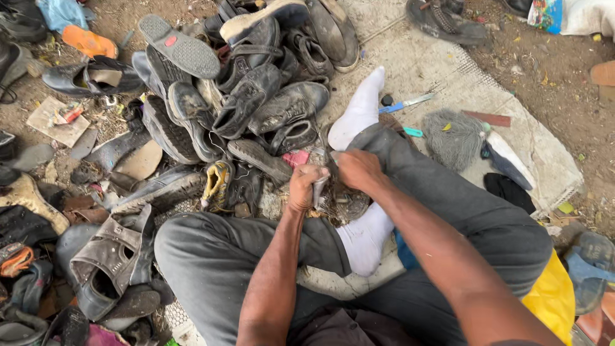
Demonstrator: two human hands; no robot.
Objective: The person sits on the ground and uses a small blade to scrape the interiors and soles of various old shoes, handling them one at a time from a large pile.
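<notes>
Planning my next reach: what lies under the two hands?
Under the left hand and right hand lies a dark worn shoe sole between white socks. The hands hide its middle.

An outdoor, ground-level shoe repair spot, most likely a street cobbler's pitch. The person sits on a worn pale mat (544, 160) laid over bare dirt ground (557, 77) littered with scraps. A large heap of worn black shoes (250, 96) fills the space ahead, with more old sandals (109, 256), loose soles (138, 160) and leather offcuts scattered to the left. On the mat lie small hand tools, among them a blue-handled blade (403, 104), beside a bundle of grey thread (453, 138), though it could be a fibre brush; the view is not sharp enough to say. There are no walls, furniture or worktop: everything rests on the ground.
</notes>
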